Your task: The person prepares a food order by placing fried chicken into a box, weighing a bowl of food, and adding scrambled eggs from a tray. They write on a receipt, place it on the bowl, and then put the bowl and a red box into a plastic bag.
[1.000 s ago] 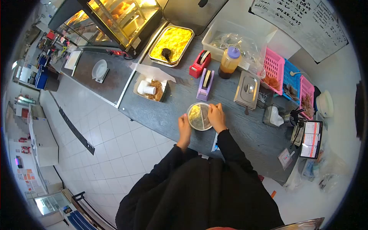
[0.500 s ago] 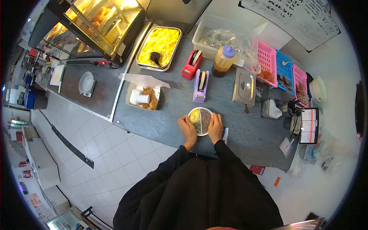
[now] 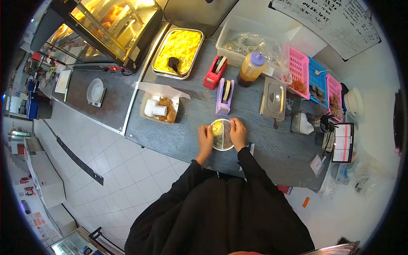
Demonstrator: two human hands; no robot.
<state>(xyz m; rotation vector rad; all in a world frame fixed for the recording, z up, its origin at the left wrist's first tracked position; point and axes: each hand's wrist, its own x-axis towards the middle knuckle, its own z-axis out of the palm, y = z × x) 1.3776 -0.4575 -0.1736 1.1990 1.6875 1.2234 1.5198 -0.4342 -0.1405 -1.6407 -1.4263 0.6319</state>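
A round white takeaway bowl [image 3: 222, 140] stands on the dark counter in front of me. A divider line crosses it, with yellow food on the left and brown food on the right, and a clear lid seems to cover it. My left hand [image 3: 205, 140] grips the left side of the rim with bent fingers. On the right side, my right hand [image 3: 237, 132] holds the upper rim between thumb and fingers. Just beyond the bowl is a purple tape dispenser [image 3: 224, 102]. To the left, an open carton [image 3: 146, 114] contains fried pieces and white cups.
A tray of yellow food [image 3: 176, 46] with a black ladle sits at the back left. Behind stand a red tape dispenser [image 3: 213, 76], a sauce bottle [image 3: 251, 68] and a lidded steel container [image 3: 273, 97]. Baskets [image 3: 299, 63] and a tablet [image 3: 343, 142] line the right.
Both hands have shifted along the bowl's rim, the right one towards the far edge. The bowl itself has barely moved, and the view has shifted slightly.
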